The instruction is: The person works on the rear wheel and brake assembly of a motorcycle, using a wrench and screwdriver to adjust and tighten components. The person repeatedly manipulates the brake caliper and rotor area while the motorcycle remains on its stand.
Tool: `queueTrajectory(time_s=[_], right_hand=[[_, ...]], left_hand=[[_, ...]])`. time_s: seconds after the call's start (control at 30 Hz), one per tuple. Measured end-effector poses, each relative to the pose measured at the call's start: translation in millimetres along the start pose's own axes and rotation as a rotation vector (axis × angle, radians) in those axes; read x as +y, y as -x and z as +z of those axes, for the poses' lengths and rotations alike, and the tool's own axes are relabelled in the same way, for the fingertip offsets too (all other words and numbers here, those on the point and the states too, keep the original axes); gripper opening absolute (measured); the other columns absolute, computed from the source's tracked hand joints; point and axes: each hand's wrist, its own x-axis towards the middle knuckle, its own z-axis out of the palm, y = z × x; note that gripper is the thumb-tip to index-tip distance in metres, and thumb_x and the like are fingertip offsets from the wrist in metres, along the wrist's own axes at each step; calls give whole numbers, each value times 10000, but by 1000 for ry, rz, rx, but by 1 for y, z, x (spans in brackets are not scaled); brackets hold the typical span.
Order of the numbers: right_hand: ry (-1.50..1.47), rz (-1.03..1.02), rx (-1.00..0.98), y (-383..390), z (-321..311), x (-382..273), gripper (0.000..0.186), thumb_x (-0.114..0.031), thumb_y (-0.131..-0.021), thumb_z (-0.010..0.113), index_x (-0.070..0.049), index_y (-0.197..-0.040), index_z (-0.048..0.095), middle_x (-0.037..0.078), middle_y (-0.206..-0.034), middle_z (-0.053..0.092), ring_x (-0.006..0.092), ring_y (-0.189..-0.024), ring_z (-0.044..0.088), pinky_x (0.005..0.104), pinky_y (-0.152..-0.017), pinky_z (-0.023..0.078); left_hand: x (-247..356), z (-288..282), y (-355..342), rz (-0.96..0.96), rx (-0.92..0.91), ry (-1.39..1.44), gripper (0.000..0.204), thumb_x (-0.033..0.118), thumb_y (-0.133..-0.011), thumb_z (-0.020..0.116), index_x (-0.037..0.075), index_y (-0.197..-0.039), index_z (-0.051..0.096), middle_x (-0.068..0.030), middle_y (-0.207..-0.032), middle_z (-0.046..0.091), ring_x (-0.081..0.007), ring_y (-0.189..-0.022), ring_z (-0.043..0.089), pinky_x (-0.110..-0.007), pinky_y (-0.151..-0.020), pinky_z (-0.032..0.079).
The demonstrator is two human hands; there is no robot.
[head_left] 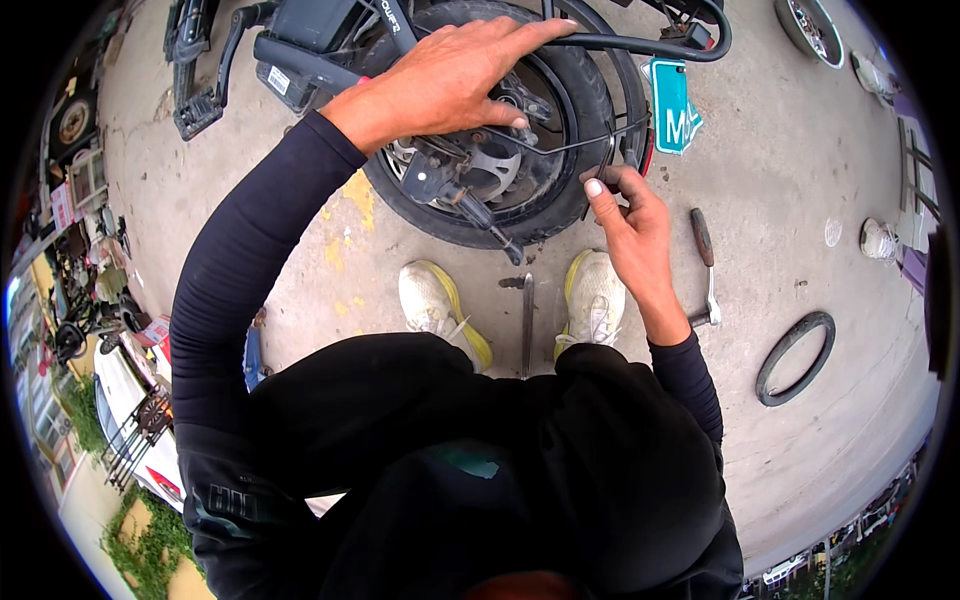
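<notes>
A two-wheeled bike lies or leans at the top of the head view, its wheel with a black tyre (pixel 592 105) facing me. My left hand (pixel 440 80) reaches over this wheel, fingers stretched toward a black frame tube (pixel 640 42) and thumb apart, near a thin metal strut (pixel 570 148). It holds nothing. At the wheel's right edge, my right hand (pixel 635 222) pinches a thin dark metal rod (pixel 608 155) between thumb and fingers. The rod's exact kind is unclear. Below the hub, a dark shock absorber (pixel 478 212) points toward my feet.
A teal number plate (pixel 670 105) lies right of the wheel. On the concrete are a ratchet wrench (pixel 705 250), a small black tyre (pixel 796 358) and, between my shoes, a long metal bar (pixel 528 325). Another person's shoe (pixel 878 240) and a wheel rim (pixel 808 32) appear at right.
</notes>
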Motion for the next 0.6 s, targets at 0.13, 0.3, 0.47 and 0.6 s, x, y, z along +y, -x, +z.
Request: queueTrajectory(time_s=[0.13, 0.3, 0.47, 0.6], right_hand=[[-21, 47, -2, 0, 1, 7, 221, -172, -998, 688, 21, -1104, 667, 12, -871, 610, 62, -742, 526, 243, -645, 445], [-62, 170, -102, -6, -2, 3, 210, -185, -1021, 639, 24, -1037, 646, 59, -819, 615, 150, -694, 557, 288, -654, 458], [395, -110, -252, -18, -10, -23, 197, -165, -1007, 566, 21, -1029, 630, 167, -785, 612, 309, -687, 613, 394, -656, 480], [545, -7, -275, -13, -13, -44, 147, -97, -950, 557, 32, -1006, 600, 246, -842, 650, 434, -782, 652, 489, -708, 502]], left_hand=[[-1, 4, -3, -13, -35, 46, 1014, 200, -755, 874, 283, -1597, 315, -130, -1327, 617, -360, -1207, 614, -487, -1026, 495], [4, 6, 3, 3, 29, 16, 984, 263, -775, 864, 313, -1596, 324, -69, -1035, 608, -278, -1008, 632, -435, -814, 457], [7, -2, -4, -34, -30, 42, 1074, 196, -716, 898, 304, -1608, 309, -72, -1022, 604, -291, -969, 624, -449, -884, 483], [6, 2, 2, -48, -8, 19, 1070, 209, -739, 891, 320, -1615, 287, -81, -1089, 618, -295, -992, 628, -443, -867, 469]])
